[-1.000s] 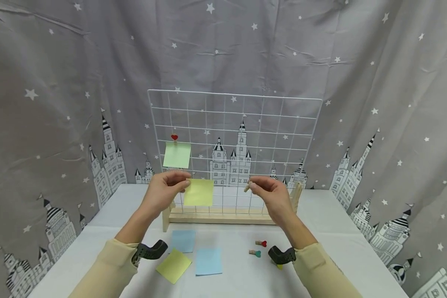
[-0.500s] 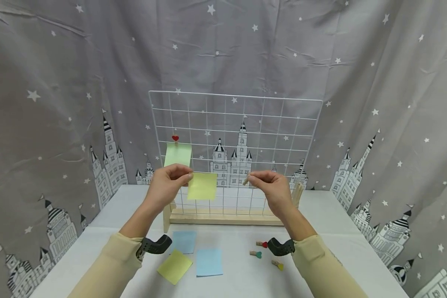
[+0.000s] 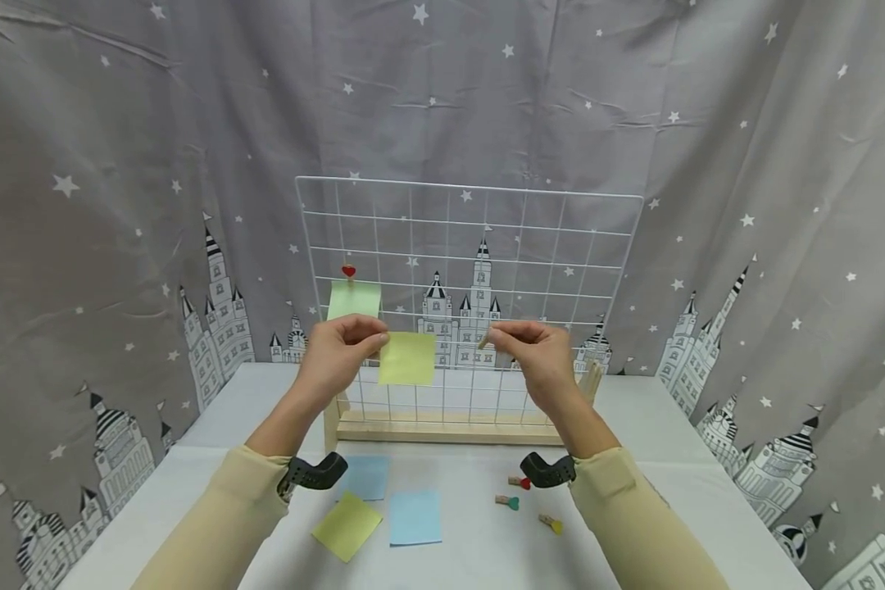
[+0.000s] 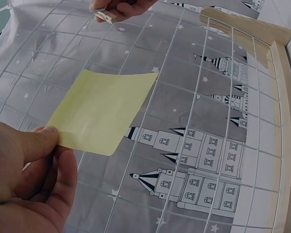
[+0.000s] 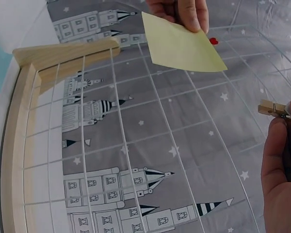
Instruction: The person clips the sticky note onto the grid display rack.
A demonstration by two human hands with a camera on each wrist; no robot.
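Note:
My left hand (image 3: 339, 352) pinches a yellow sticky note (image 3: 408, 359) by its upper left corner, in front of the white wire grid (image 3: 546, 264). In the left wrist view the note (image 4: 104, 111) lies flat and faces the camera, thumb on its corner. My right hand (image 3: 542, 356) pinches a small wooden clothespin (image 5: 271, 108) between thumb and fingertips, to the right of the note and apart from it. A pale green note (image 3: 354, 299) hangs at the grid's left, under a clothespin with a red heart (image 3: 349, 270); my left hand overlaps its lower part.
The grid stands in a wooden base (image 3: 450, 433). On the white table lie two blue notes (image 3: 415, 518), another yellow note (image 3: 347, 526), and clothespins with a red heart (image 3: 519, 483), a green heart (image 3: 507, 501) and a yellow heart (image 3: 551, 524). A grey curtain (image 3: 442, 98) hangs behind.
Both hands have risen along the grid. The left one has carried the yellow note up and a little right; the right one still holds the clothespin.

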